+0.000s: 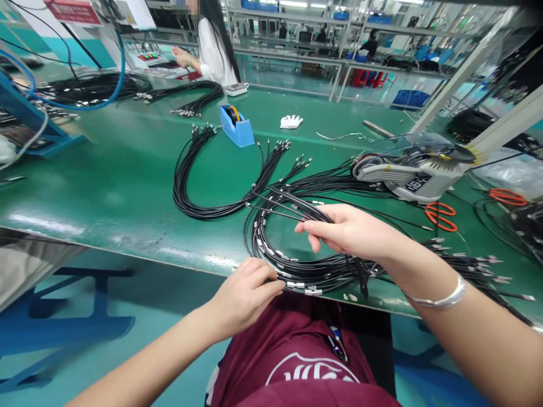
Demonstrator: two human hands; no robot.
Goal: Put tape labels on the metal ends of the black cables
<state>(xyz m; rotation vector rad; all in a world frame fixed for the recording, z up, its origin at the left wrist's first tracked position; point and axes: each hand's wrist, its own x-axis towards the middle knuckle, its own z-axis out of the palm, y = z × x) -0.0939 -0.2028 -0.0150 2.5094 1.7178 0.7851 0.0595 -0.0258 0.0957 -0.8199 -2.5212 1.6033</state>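
Black cables with silver metal ends lie coiled in a large loop (271, 249) at the table's front edge. My right hand (343, 229) is closed around a bundle of black cables (292, 199), held above the loop with the ends pointing left. My left hand (252, 294) is at the front edge, beside the loop's lower left side. Its fingers are curled in, thumb against them; a dark bit shows between them, but what it is stays hidden. A second U-shaped bundle of black cables (182, 192) rests on the green table to the left.
A blue tape dispenser (238, 129) and a white glove (291, 121) sit farther back. On the right are a grey-white machine (419, 175) with a wheel and orange-handled scissors (441, 216). Another person (216, 51) is across the table, near more cable bundles (199, 99).
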